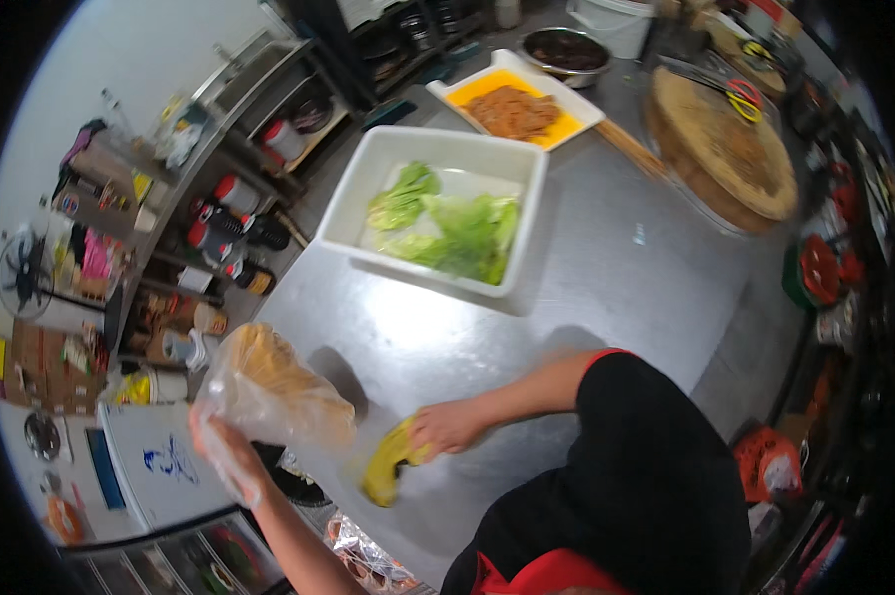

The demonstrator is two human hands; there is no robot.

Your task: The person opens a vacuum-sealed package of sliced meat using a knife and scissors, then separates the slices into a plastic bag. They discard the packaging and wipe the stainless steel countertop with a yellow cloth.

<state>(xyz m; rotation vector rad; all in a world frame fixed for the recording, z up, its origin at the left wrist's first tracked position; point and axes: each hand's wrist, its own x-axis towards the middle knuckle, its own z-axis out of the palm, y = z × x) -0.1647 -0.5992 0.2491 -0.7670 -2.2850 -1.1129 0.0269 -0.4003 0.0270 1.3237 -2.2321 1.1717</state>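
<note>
My left hand (228, 454) holds up a clear plastic bag (283, 394) with tan, lumpy food inside, over the left edge of the steel table (611, 290). My right hand (451, 429) grips a yellow cloth (388, 465) against the tabletop near my body; the cloth is slightly blurred. Beyond both hands stands a white plastic tub (425, 277) holding green lettuce leaves (462, 230).
Behind the tub lie a white tray (585, 111) of orange-brown meat, a metal bowl (566, 71) with dark contents and a bundle of skewers (632, 149). A round wooden chopping block (722, 141) bears a cleaver and scissors (745, 100) at the right.
</note>
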